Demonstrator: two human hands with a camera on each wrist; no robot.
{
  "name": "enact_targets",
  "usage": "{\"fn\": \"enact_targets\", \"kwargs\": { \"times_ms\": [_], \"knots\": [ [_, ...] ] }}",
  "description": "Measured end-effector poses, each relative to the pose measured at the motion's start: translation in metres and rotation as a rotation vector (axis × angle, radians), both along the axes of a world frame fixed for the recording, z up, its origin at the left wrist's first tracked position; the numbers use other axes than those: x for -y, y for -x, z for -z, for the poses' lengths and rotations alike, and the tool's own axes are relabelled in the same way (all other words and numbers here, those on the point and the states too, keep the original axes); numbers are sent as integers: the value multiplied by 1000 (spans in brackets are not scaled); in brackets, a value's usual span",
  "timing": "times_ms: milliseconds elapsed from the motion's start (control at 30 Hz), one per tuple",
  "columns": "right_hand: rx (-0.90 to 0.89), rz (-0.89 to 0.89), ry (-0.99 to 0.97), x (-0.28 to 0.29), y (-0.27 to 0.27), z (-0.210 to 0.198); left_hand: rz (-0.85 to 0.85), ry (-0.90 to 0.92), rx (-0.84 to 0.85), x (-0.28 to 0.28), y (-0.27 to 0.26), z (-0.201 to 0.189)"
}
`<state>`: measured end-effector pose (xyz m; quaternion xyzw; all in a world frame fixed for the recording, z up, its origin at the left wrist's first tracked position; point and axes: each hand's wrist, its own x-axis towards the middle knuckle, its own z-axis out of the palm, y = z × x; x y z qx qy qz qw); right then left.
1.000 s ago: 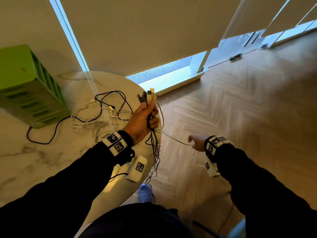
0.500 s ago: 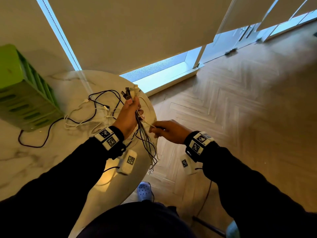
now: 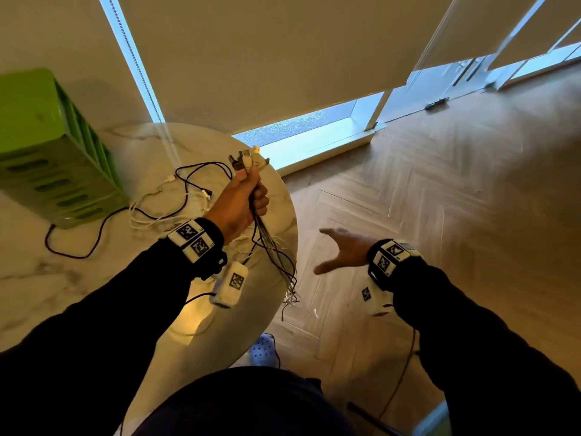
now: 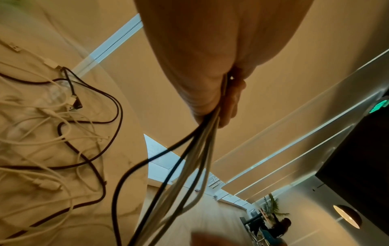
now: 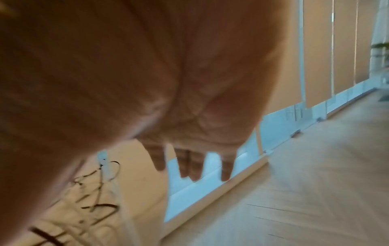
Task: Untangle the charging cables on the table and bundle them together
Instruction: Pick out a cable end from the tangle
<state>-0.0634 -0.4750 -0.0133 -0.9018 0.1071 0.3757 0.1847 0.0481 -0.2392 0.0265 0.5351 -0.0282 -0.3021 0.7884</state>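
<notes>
Cable ends [image 3: 290,297] blurred beneath hands [image 3: 242,199]

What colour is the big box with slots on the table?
Bright green. The box shows best in the head view, at the far left of the table.

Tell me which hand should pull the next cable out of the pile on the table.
Probably the right hand: it is open and empty beside the table. The left hand grips the gathered cables, plugs up. The loose cables lie beyond it.

Dim warm room, cool daylight under the blinds [image 3: 283,58]; right wrist view blurred, perhaps by motion.
</notes>
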Motion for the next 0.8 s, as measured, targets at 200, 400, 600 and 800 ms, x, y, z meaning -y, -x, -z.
{"fn": "enact_targets", "kwargs": {
  "times_ms": [200,400,600,800],
  "knots": [
    [223,65,-603,-94,-37,-30,277,-37,15,4,20,-25],
    [-13,45,-520,-90,-38,4,392,-8,-39,-24,12,-33],
    [227,-97,100,-34,-46,10,167,143,-29,-36,10,-32],
    [499,-87,209,-39,-27,18,-176,267,24,-38,-9,-46]
  ]
}}
